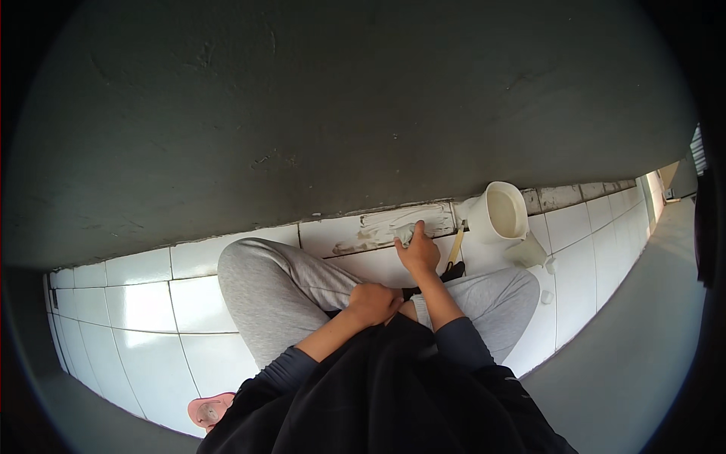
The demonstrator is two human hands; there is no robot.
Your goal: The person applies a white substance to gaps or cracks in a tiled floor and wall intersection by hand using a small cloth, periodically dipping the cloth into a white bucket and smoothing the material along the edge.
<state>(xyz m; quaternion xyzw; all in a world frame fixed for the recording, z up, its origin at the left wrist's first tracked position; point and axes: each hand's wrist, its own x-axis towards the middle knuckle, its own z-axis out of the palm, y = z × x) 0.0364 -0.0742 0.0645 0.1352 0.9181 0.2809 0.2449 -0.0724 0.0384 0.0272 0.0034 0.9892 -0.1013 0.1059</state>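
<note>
My right hand (419,252) is closed on a crumpled pale-grey wad (404,235), perhaps a cloth, with the index finger extended along it. The wad is at a white tile strip (376,225) smeared with greyish streaks, along the foot of the dark wall. My left hand (372,304) lies curled in my lap between my crossed legs; anything in it is hidden. Just right of my right hand, a slim yellow-handled tool (457,246) lies on the tiles. Beyond it stands a white plastic container (484,212) with pale liquid inside.
A dark grey wall (340,113) rises close in front. A translucent cup-like vessel (527,251) and small pale pieces (547,297) are beside the container. White floor tiles (144,303) extend both ways. A pink item (212,409), perhaps a sandal, lies at the lower left.
</note>
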